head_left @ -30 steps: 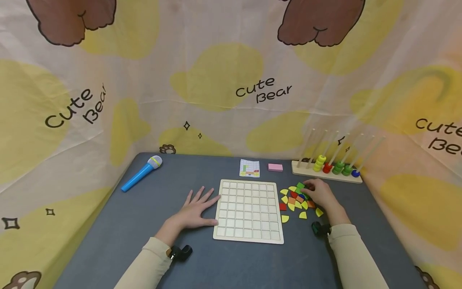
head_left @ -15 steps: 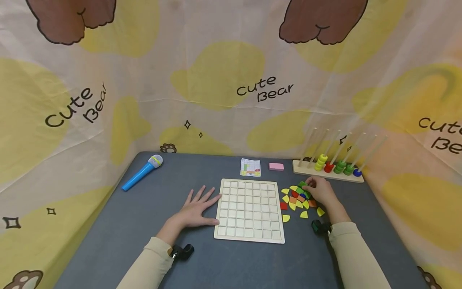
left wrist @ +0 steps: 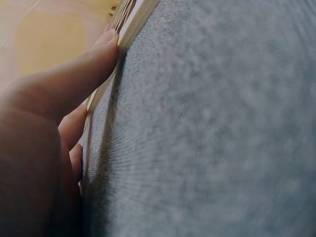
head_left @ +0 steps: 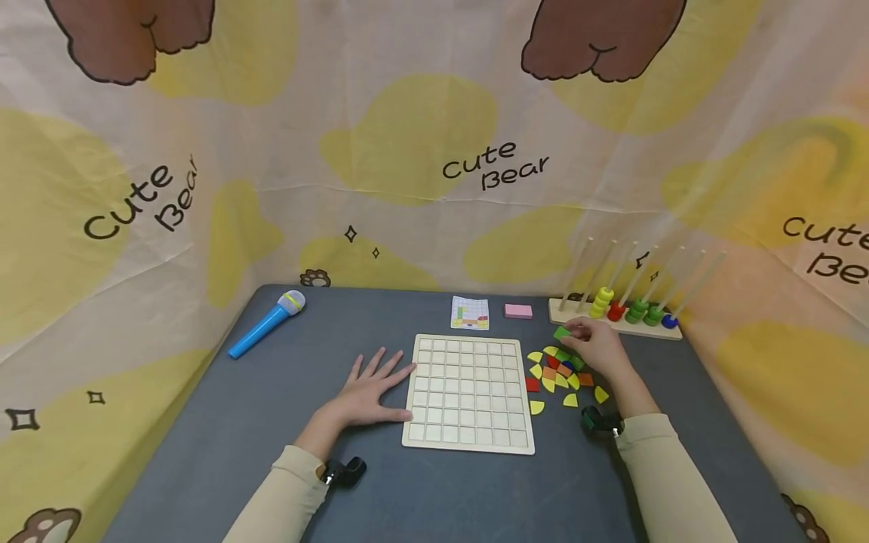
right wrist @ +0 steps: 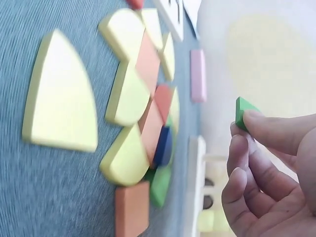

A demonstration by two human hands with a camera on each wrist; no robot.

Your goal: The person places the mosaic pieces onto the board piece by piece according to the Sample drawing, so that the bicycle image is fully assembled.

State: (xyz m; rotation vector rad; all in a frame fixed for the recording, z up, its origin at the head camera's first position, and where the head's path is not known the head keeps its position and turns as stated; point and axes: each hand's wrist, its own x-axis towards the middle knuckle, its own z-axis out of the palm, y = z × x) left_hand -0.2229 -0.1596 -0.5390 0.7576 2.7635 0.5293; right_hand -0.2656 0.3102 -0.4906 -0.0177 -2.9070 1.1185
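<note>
Green block (head_left: 560, 332) is pinched by the right hand (head_left: 600, 350), right of the grid board (head_left: 470, 394); left hand (head_left: 364, 398), fingers spread, touches the board's left edge.

the spread left hand (head_left: 368, 397) touches the pale grid board (head_left: 468, 394) at nine o'clock. at its two o'clock the right hand (head_left: 600, 351) pinches a green piece (head_left: 560, 332); coloured pieces (head_left: 564, 370) lie at three, a blue microphone (head_left: 267, 325) at ten, a card (head_left: 470, 314) at twelve, a pink block (head_left: 518, 311) at one.

Head view downward, wrist views close (sharing tabletop (head_left: 434, 494))
</note>
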